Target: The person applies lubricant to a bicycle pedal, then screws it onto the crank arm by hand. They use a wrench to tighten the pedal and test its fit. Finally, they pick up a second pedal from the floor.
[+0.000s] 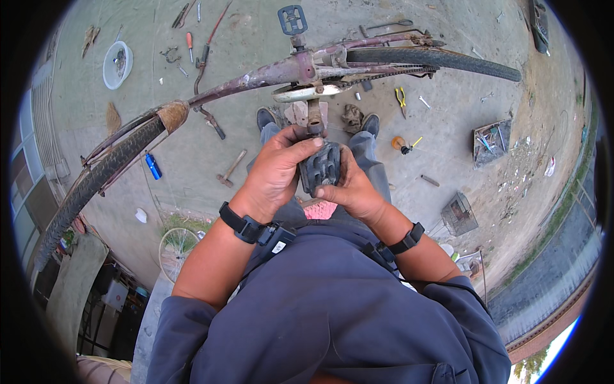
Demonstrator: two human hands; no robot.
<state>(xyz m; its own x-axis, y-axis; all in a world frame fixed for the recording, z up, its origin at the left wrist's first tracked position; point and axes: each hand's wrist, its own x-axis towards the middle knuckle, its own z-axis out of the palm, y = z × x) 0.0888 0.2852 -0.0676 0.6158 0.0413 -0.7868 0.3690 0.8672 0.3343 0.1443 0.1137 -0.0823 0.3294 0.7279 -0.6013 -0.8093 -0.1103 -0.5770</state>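
Observation:
A black bicycle pedal (322, 168) is gripped between my two hands in front of my lap. My left hand (279, 165) holds its left side, with the thumb at the top near the end of the rusty crank arm (314, 115). On the other side, my right hand (359, 191) is closed around the pedal's right and lower edge. The pedal sits against the crank end; whether its axle is threaded in cannot be seen. Beyond the hands lies the worn purple bicycle frame (256, 78), with a pale chainring (307, 93) and a second pedal (292, 20) on the far side.
Around the bicycle lie a hammer (231, 169), yellow-handled pliers (401, 101), a screwdriver (189, 46), a blue bottle (153, 166) and several spanners. A white bowl (118, 65) stands at left. A tool tray (492, 143) and wire basket (459, 214) are at right.

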